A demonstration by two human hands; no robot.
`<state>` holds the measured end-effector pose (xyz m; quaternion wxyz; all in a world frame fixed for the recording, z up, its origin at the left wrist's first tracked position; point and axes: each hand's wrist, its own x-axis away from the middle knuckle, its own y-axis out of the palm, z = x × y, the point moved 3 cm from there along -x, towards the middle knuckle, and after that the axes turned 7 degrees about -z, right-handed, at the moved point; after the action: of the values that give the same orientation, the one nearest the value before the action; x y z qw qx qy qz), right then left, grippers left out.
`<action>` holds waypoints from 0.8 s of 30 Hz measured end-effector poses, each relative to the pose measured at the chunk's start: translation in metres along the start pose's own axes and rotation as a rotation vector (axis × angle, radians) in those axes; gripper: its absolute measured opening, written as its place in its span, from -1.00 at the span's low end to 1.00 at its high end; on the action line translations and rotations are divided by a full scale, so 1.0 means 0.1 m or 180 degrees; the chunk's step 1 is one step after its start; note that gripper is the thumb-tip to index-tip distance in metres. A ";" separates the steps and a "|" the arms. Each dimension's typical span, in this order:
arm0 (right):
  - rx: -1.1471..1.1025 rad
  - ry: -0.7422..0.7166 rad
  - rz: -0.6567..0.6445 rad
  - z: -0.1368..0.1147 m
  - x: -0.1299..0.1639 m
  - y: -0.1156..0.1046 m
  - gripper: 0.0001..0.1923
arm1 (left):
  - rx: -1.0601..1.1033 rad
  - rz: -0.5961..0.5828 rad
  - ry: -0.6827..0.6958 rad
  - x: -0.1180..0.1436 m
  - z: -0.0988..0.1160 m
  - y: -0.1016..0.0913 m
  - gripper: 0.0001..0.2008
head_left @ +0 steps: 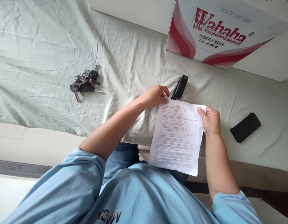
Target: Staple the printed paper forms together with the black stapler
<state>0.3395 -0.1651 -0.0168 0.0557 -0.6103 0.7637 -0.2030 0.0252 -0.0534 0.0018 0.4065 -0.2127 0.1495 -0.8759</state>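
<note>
A printed sheet of paper (178, 137) hangs between my two hands, its lower edge down by my lap. My right hand (210, 119) grips the upper right corner, thumb on the printed side and fingers behind. At the upper left corner is my left hand (155, 96), with the thumb at the paper's edge and the index finger curled above it. How firmly the left fingers pinch the corner is hard to see. Just beyond the sheet's top edge, close to my left fingertips, lies a black stapler (180, 87).
A bunch of keys (85, 82) rests on the wrinkled pale cloth (48, 40) to the left. On the right lies a black phone (245, 127). A large white and red water carton (218, 34) stands at the back right. The surface's front edge runs just before my body.
</note>
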 end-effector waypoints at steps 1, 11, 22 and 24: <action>0.0058 -0.0053 0.0047 0.00 -0.02 -0.01 -0.35 | 0.0064 0.0122 -0.0044 -0.01 0.00 0.00 -0.78; 0.0143 -0.0555 0.0590 0.00 0.06 -0.05 -0.32 | 0.0124 0.0639 0.0260 0.07 -0.05 0.05 -0.77; -0.0084 -0.0533 0.0794 0.04 0.03 -0.11 -0.19 | 0.0098 0.0332 0.0366 0.09 -0.05 0.01 -0.73; -0.0062 -0.0537 0.0797 0.05 0.02 -0.12 -0.17 | 0.0066 0.0327 0.0305 0.10 -0.04 0.01 -0.73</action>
<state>0.3518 -0.1705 -0.0161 0.1386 -0.5257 0.8283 -0.1352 0.0183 -0.0611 0.0008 0.4454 -0.1583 0.1704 -0.8646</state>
